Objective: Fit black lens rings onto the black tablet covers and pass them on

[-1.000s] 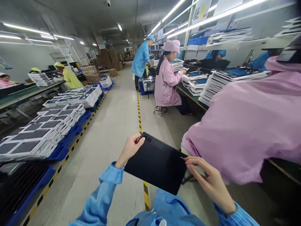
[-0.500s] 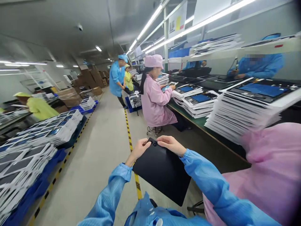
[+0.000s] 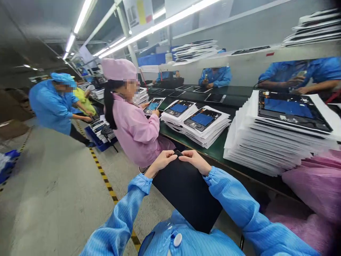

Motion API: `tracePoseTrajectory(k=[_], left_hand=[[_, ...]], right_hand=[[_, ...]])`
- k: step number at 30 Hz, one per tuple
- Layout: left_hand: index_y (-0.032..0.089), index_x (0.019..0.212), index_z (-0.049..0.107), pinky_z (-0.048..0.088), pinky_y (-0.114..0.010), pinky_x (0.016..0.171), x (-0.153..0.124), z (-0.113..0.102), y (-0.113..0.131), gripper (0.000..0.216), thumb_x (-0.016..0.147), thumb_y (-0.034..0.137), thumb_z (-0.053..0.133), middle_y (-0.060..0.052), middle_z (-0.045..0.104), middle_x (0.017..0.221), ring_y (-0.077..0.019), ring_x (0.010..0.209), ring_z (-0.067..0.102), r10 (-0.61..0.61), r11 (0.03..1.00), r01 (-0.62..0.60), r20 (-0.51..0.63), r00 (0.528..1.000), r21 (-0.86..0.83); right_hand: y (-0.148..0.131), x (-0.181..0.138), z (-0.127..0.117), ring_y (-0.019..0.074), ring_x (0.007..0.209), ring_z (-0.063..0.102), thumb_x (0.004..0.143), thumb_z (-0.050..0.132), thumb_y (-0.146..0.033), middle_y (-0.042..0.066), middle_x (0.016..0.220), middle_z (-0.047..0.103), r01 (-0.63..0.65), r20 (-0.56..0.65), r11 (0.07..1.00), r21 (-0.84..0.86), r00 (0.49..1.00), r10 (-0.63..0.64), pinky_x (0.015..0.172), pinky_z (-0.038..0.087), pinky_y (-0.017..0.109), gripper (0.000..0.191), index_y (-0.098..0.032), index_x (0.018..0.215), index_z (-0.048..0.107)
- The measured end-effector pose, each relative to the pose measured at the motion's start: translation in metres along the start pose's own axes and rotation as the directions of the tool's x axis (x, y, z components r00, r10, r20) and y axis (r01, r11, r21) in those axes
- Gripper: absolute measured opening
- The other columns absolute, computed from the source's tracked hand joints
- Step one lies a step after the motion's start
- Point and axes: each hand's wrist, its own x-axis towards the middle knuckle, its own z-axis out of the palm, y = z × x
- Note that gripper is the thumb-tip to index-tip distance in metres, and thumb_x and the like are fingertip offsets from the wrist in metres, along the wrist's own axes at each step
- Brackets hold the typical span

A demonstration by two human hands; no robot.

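Observation:
A flat black tablet back cover (image 3: 186, 192) rests against my lap, tilted with its far corner up. My left hand (image 3: 161, 161) pinches that far corner from the left, fingers curled on the edge. My right hand (image 3: 195, 160) meets it from the right, fingertips pressed on the same corner. Both sleeves are light blue. The camera holes at the corner are hidden under my fingers.
A green workbench (image 3: 218, 151) to the right carries tall stacks of white trays with tablets (image 3: 277, 138) and lower stacks (image 3: 198, 124). A seated person in pink (image 3: 133, 124) works just ahead. A pink-clad person (image 3: 317, 185) sits at right. A yellow-black floor line (image 3: 103, 177) marks the aisle.
My view has swung right toward the workbench. My right hand moved from the cover's right edge up to the far corner beside my left hand, and both now cover the camera holes.

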Motion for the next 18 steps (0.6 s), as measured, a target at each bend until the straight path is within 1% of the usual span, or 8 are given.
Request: tracePoseTrajectory(k=[3, 7, 9, 11, 13, 15, 16, 18], left_hand=[[0.015, 0.057, 0.040, 0.019, -0.019, 0.046, 0.052, -0.031, -0.010, 0.043, 0.070, 0.051, 0.061, 0.007, 0.032, 0.056, -0.0055, 0.050, 0.027, -0.009, 0.999, 0.011, 0.060, 0.998, -0.042], [0.015, 0.052, 0.039, 0.014, -0.019, 0.043, 0.123, -0.073, -0.020, 0.044, 0.063, 0.044, 0.071, 0.008, 0.029, 0.051, -0.0040, 0.046, 0.024, -0.045, 0.992, 0.052, 0.060, 0.997, -0.115], [0.014, 0.052, 0.043, 0.016, -0.018, 0.041, 0.156, -0.097, -0.020, 0.042, 0.061, 0.042, 0.074, 0.008, 0.034, 0.050, -0.0038, 0.044, 0.027, -0.080, 0.982, 0.086, 0.044, 0.996, -0.167], [0.012, 0.056, 0.051, 0.023, -0.017, 0.042, 0.180, -0.122, -0.019, 0.038, 0.063, 0.043, 0.073, 0.005, 0.045, 0.053, -0.0050, 0.046, 0.037, -0.109, 0.966, 0.109, 0.011, 0.994, -0.234], [0.010, 0.069, 0.060, 0.033, -0.017, 0.048, 0.192, -0.144, -0.020, 0.041, 0.074, 0.051, 0.061, -0.001, 0.057, 0.064, -0.0083, 0.054, 0.049, -0.131, 0.942, 0.109, -0.048, 0.990, -0.318], [0.010, 0.090, 0.061, 0.042, -0.021, 0.058, 0.193, -0.159, -0.027, 0.055, 0.084, 0.060, 0.039, -0.005, 0.062, 0.078, -0.0116, 0.065, 0.057, -0.155, 0.909, 0.093, -0.122, 0.980, -0.407], [0.012, 0.098, 0.058, 0.044, -0.023, 0.060, 0.191, -0.164, -0.033, 0.062, 0.084, 0.065, 0.031, -0.005, 0.063, 0.079, -0.0124, 0.066, 0.059, -0.174, 0.890, 0.090, -0.150, 0.973, -0.446], [0.015, 0.108, 0.052, 0.047, -0.026, 0.063, 0.183, -0.168, -0.049, 0.067, 0.080, 0.072, 0.031, -0.006, 0.065, 0.080, -0.0144, 0.067, 0.062, -0.213, 0.858, 0.091, -0.190, 0.958, -0.505]], right_hand=[[-0.003, 0.049, -0.015, 0.0107, 0.052, 0.052, 0.064, 0.072, -0.040, -0.002, 0.058, 0.061, -0.012, -0.068, 0.999, 0.030, 0.998, 0.014, 0.050, 0.037, 0.023, 0.026, -0.016, 0.061, 0.063], [-0.012, 0.125, -0.038, 0.0085, 0.048, 0.047, 0.060, 0.074, -0.039, -0.004, 0.052, 0.056, -0.017, -0.101, 0.999, 0.051, 0.995, 0.022, 0.046, 0.033, 0.021, 0.028, -0.015, 0.055, 0.059], [-0.018, 0.162, -0.053, 0.0083, 0.044, 0.046, 0.059, 0.075, -0.039, -0.005, 0.048, 0.054, -0.027, -0.116, 0.997, 0.067, 0.993, 0.035, 0.044, 0.032, 0.021, 0.030, -0.015, 0.052, 0.057], [-0.024, 0.194, -0.069, 0.0091, 0.043, 0.047, 0.060, 0.075, -0.038, -0.004, 0.047, 0.055, -0.035, -0.152, 0.995, 0.096, 0.987, 0.049, 0.043, 0.032, 0.022, 0.030, -0.015, 0.053, 0.057], [-0.029, 0.223, -0.088, 0.0092, 0.043, 0.048, 0.065, 0.073, -0.036, -0.004, 0.049, 0.055, -0.021, -0.224, 0.990, 0.137, 0.973, 0.051, 0.043, 0.034, 0.022, 0.028, -0.015, 0.057, 0.057], [-0.033, 0.249, -0.105, 0.0079, 0.044, 0.049, 0.073, 0.068, -0.033, -0.005, 0.052, 0.055, 0.014, -0.327, 0.984, 0.176, 0.944, 0.045, 0.045, 0.037, 0.021, 0.026, -0.014, 0.061, 0.056], [-0.036, 0.263, -0.112, 0.0074, 0.047, 0.049, 0.078, 0.064, -0.032, -0.005, 0.055, 0.055, 0.034, -0.383, 0.981, 0.191, 0.923, 0.043, 0.046, 0.040, 0.021, 0.024, -0.013, 0.064, 0.056], [-0.040, 0.292, -0.119, 0.0080, 0.055, 0.054, 0.085, 0.058, -0.030, -0.003, 0.067, 0.059, 0.066, -0.481, 0.976, 0.210, 0.876, 0.044, 0.052, 0.046, 0.022, 0.020, -0.012, 0.075, 0.058]])
